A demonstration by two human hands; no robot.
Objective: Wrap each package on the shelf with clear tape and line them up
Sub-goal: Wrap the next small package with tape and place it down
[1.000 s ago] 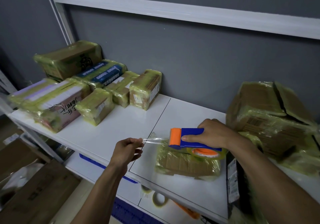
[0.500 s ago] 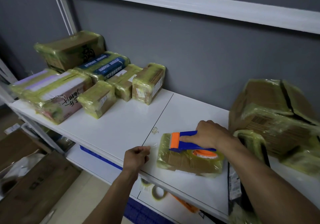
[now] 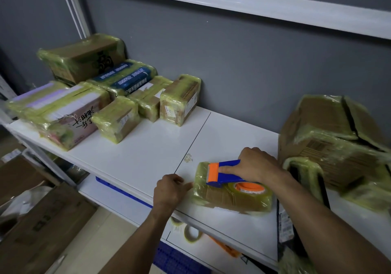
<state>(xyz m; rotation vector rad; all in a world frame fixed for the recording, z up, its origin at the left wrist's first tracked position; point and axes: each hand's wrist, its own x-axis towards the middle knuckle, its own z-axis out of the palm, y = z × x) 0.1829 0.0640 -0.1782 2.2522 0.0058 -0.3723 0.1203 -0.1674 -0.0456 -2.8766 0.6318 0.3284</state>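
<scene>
**Right hand.** The fingers of your right hand grip the dispenser from above. The index lies straight along its blue body and the others curl over the handle. The orange head points left, and the roll sits at the right end, under your wrist. The dispenser rests on top of the package.

**Left hand.** Your left hand is knuckles-up with its fingers curled in. The fingertips are at the package's left edge. You cannot tell from this view whether they pinch a tape end or nothing at all.

**Package.** It lies flat at the near edge of the shelf, just right of the seam between the two white panels. Yellowish tape already covers its top and sides.

**Surroundings.**
- At the far left, well apart from the package, the wrapped packages stand close together in rows reaching back toward the grey wall.
- At the right stands a large box, partly taped, with its flaps loose.
- A dark parcel leans just in front of that box, beside your right forearm.
- On the lower shelf, below your left wrist, lies a spare roll.
- On the floor at the near left are cardboard cartons.
</scene>
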